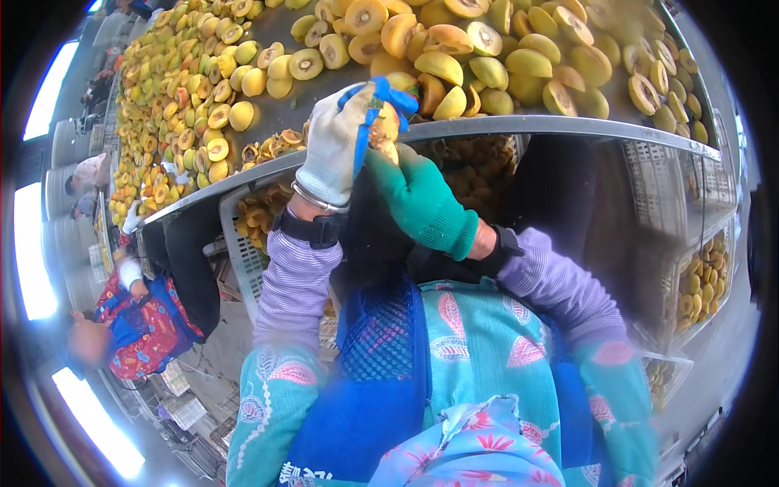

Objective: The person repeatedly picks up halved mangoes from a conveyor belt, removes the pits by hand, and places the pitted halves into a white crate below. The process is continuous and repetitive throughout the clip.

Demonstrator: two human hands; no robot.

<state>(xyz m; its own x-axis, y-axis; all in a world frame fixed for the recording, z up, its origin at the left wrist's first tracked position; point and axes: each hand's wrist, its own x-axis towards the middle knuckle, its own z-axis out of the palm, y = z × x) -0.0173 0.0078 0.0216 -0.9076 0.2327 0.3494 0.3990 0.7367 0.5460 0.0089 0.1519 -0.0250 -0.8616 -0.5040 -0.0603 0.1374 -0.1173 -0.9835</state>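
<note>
My left hand (329, 142), in a white glove with blue on the fingers, is closed around a yellowish piece of fruit (383, 130) above the metal rim (519, 126) of the sorting table. My right hand (426, 199), in a green knit glove, grips the same piece from below, its thumb against it. Whether a small tool is in either hand I cannot tell. Many halved yellow fruits (305, 63), some showing stones or brown centres, lie on the table just beyond my hands.
White plastic crates (657, 191) holding fruit stand under the table, right and beneath my hands. A co-worker (150, 325) in a red patterned top and dark trousers sits at the left along the same table. Other people (89, 174) and stacked pale containers (69, 219) are farther left.
</note>
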